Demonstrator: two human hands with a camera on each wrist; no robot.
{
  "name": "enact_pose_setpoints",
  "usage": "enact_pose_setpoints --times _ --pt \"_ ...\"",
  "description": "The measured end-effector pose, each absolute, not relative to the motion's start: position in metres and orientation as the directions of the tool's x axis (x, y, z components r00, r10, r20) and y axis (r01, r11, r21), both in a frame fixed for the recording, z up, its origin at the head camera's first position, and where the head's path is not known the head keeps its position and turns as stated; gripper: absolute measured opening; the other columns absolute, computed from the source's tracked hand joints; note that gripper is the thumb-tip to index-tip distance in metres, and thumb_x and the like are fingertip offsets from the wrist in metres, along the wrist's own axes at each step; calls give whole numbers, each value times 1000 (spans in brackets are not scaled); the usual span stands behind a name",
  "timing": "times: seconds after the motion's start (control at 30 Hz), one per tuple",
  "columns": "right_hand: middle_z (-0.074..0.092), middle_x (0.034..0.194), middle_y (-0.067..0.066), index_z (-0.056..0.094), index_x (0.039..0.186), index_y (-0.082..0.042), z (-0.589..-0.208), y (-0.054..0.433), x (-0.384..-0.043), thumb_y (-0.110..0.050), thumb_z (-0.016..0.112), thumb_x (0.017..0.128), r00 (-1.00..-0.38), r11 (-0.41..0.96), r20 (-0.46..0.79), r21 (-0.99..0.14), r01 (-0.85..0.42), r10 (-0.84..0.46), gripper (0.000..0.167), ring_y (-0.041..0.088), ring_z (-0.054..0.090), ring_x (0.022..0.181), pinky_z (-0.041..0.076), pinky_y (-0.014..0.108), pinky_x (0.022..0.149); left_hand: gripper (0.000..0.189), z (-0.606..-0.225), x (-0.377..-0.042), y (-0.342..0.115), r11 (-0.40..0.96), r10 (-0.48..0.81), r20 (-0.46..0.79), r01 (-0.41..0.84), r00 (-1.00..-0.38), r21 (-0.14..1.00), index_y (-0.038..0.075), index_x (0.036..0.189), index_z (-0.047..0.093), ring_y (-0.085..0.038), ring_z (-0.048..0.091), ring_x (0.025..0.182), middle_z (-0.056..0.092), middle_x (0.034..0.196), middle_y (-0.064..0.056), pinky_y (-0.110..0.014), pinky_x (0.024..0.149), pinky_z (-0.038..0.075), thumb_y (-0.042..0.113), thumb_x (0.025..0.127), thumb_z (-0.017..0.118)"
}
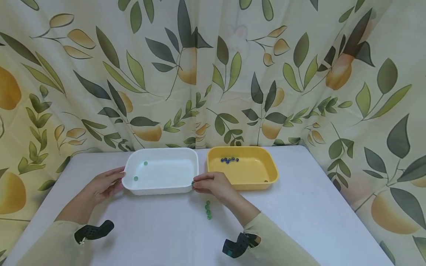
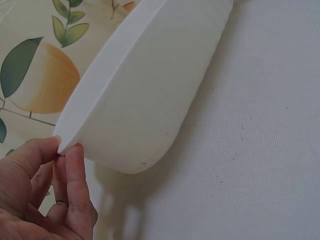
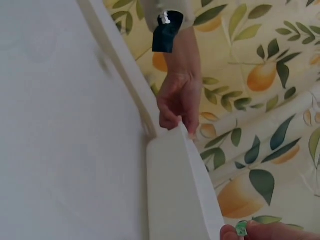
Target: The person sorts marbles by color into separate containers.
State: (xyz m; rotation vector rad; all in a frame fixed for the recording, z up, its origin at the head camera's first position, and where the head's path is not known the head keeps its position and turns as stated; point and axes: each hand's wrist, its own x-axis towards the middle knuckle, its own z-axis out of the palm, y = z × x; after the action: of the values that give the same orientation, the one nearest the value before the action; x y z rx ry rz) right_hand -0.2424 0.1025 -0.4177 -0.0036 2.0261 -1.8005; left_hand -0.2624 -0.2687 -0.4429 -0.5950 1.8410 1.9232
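My left hand (image 1: 104, 184) pinches the rim of the white tray (image 1: 163, 191) at its left end, thumb and fingers on either side of the edge. In the left wrist view the tray's outer wall (image 2: 135, 100) slants up from the hand. Between the thumb and finger of my right hand (image 1: 214, 184) is a small green glass marble (image 3: 242, 228), held close by the tray's right end. Inside the white tray lie two green marbles, one toward the back (image 1: 145, 163) and one nearer the front left (image 1: 135, 178).
A yellow tray (image 1: 243, 186) stands right of the white one, with several dark blue marbles (image 1: 227, 161) at its back left and a small marble (image 1: 266, 181) at its front right. Several green marbles (image 1: 208, 210) lie in a row on the white tabletop. A patterned curtain (image 1: 213, 74) hangs behind.
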Motion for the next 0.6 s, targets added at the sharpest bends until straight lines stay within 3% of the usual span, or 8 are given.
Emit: enact_pose_setpoints --times 0.6 --pt "73 107 15 65 121 6 -415 73 -275 -8 68 92 -890 99 -375 -927 362 -258 32 22 72 99 57 27 89 69 -444 -262 -269 -50 10 -557 -557 -830 829 13 155 30 -7 63 74 65 88 8 -18 74 57 24 96 65"
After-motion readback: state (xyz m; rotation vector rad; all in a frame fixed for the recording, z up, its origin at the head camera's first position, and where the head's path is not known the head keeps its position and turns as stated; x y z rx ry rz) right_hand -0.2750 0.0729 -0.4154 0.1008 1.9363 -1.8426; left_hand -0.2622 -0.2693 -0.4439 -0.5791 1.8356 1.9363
